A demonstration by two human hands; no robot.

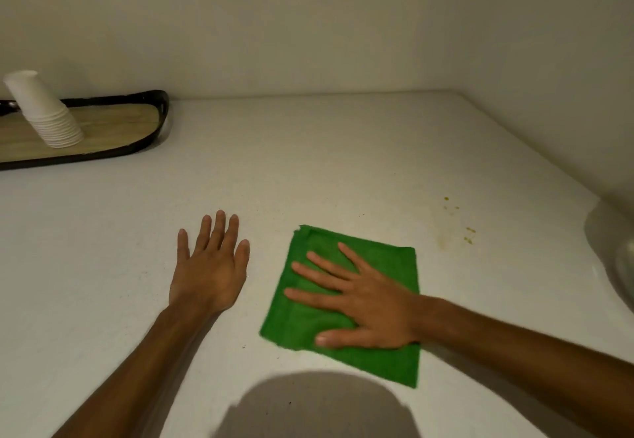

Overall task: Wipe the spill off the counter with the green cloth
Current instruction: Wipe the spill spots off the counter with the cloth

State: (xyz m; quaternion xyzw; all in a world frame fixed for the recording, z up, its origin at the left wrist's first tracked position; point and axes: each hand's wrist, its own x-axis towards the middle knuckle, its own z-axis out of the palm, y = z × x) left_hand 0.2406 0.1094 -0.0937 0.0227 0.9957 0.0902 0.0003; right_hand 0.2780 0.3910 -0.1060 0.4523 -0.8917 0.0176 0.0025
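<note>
Pressing my right hand [370, 303] flat on the green cloth [346, 303], fingers spread wide and the palm down, so there's no real grip here, nothing curled or pinched, just weight on the fabric. I figure a flat palm spreads the pressure and lets the whole folded square drag along instead of bunching up. The cloth is folded into a rough square and lies a bit toward the near edge of the surface [308, 163], right of the middle.

My left hand [211, 266] is also open and empty, palm down on the bare surface just beside the cloth but not touching it. Probably bracing me while I lean in.

What's left of the spill [459, 221] looks like small yellow-green specks plus a faint brownish smear, farther toward the right edge, near the cloth's far right corner but clear of it. So the cloth isn't on it yet, and I'd guess the next push goes that way.

Surface is pale, speckled, tucked into a corner of plain walls. Over at the far left edge there's a dark-rimmed wooden tray [151, 122] with a stack of white paper cups [44, 111] upside down on it. Something shiny pokes in at the right edge, can't tell what.
</note>
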